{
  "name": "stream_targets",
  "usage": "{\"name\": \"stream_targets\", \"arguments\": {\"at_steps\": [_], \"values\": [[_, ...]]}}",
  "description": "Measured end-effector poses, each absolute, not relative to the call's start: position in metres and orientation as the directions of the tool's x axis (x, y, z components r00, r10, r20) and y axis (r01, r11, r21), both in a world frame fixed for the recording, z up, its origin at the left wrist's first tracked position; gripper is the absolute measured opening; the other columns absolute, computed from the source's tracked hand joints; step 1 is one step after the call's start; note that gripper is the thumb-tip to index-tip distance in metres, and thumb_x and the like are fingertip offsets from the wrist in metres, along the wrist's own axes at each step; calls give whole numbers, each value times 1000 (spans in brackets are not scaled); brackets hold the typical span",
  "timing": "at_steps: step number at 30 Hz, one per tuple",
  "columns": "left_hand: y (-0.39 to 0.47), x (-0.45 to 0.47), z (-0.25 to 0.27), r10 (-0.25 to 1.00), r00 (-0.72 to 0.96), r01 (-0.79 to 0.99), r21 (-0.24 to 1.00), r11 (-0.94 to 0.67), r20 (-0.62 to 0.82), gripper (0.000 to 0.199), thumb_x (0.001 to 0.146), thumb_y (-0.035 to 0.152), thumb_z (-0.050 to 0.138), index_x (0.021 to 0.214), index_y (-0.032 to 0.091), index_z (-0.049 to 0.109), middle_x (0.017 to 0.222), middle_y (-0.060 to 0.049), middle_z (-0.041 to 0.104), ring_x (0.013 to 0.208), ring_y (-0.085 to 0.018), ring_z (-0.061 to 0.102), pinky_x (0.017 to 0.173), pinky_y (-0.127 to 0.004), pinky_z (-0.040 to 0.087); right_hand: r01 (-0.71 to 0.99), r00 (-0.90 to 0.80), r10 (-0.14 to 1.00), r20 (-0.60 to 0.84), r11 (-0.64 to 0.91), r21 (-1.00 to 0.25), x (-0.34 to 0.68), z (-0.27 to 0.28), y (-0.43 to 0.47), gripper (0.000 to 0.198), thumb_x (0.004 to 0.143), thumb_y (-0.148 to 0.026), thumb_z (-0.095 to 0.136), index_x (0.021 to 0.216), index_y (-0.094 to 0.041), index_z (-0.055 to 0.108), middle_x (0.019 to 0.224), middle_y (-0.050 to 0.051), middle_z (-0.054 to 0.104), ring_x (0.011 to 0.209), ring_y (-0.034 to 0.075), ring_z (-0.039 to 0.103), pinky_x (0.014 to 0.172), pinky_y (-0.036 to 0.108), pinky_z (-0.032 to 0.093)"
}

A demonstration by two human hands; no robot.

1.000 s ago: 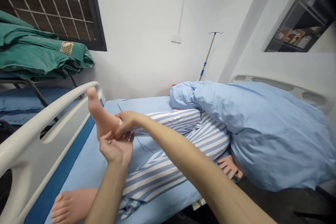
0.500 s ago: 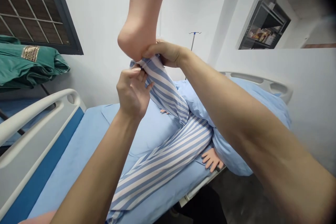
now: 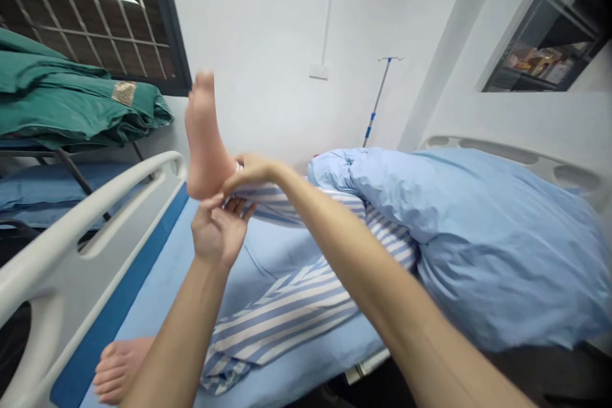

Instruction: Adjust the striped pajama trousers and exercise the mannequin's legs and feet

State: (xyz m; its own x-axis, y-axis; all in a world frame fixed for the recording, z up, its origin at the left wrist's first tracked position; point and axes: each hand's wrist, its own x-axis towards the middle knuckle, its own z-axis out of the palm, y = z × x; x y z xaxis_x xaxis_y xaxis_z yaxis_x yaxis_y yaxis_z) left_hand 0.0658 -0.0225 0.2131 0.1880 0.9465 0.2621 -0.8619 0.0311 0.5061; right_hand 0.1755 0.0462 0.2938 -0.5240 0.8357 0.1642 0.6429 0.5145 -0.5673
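Note:
A manikin's raised foot (image 3: 203, 134) points toes-up above the bed's foot end. Its lower leg, in a blue-and-white striped trouser leg (image 3: 282, 207), runs almost level over the mattress. My right hand (image 3: 248, 173) is closed around the ankle from above, by the trouser cuff. Underneath, my left hand (image 3: 217, 229) cups the ankle and cuff, palm up, fingers curled against it; the exact grip is partly hidden. The other trouser leg (image 3: 287, 306) lies on the bed, its bare foot (image 3: 122, 366) partly behind my left forearm.
A white footboard (image 3: 109, 210) with a blue band rises at the left. A bunched light-blue quilt (image 3: 478, 229) covers the bed's right part. Green folded covers (image 3: 71, 95) lie on another bed beneath the barred window. An IV pole (image 3: 377, 102) stands behind the bed.
The raised leg has come down from a steep angle to nearly level, its foot moving towards the footboard. Both hands stay at the ankle. The view has shifted, showing more quilt.

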Motion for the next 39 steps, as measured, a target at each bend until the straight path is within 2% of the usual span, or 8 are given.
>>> {"name": "stream_targets", "arguments": {"at_steps": [4,8,11,15,22,31,39], "values": [[-10,43,153,997,54,-906,418,72,-54,9,61,28,52,65,20,51,66,1,54,70,-16,53,73,-36,43,727,-542,837,78,514,-455,129,224,52,42,55,-42,65,90,-19,59,75,-2,62,68,13,56,57,21,42],[-2,22,84,936,13,-914,374,154,-352,7,62,27,51,65,20,50,65,0,53,64,-15,52,65,-32,44,848,-477,877,-58,442,-292,93,149,49,46,52,-46,62,91,-22,58,76,1,64,67,18,58,54,25,42],[-4,14,34,836,-17,-909,357,215,-548,6,62,23,52,62,19,47,61,0,50,58,-13,51,57,-26,43,891,-435,894,-110,410,-197,75,96,40,45,52,-44,61,93,-24,58,81,3,65,74,22,60,61,29,44],[-6,14,-10,729,-46,-918,317,239,-683,7,64,23,51,64,18,46,61,0,48,52,-11,49,48,-23,40,907,-420,897,-140,410,-97,63,41,31,36,58,-36,55,92,-24,60,85,6,65,83,24,59,73,36,41],[-2,17,-21,674,-40,-906,312,288,-738,7,65,22,52,69,16,50,64,-1,53,51,-12,51,45,-23,40,897,-442,890,-112,437,-61,62,12,29,33,68,-30,47,98,-23,59,94,9,63,90,24,55,78,39,36],[-2,16,-21,687,-46,-900,329,286,-725,8,66,20,50,73,16,52,61,0,54,49,-12,52,44,-21,41,904,-426,903,-54,423,-68,63,6,29,31,69,-30,47,96,-23,59,92,8,61,88,24,54,77,38,35],[-2,16,-20,710,-47,-887,356,294,-702,8,66,18,50,73,16,53,63,-1,57,53,-12,54,48,-22,43,906,-421,904,-78,416,-80,63,9,28,33,68,-31,48,99,-24,58,95,8,59,90,23,52,78,38,34]]}}
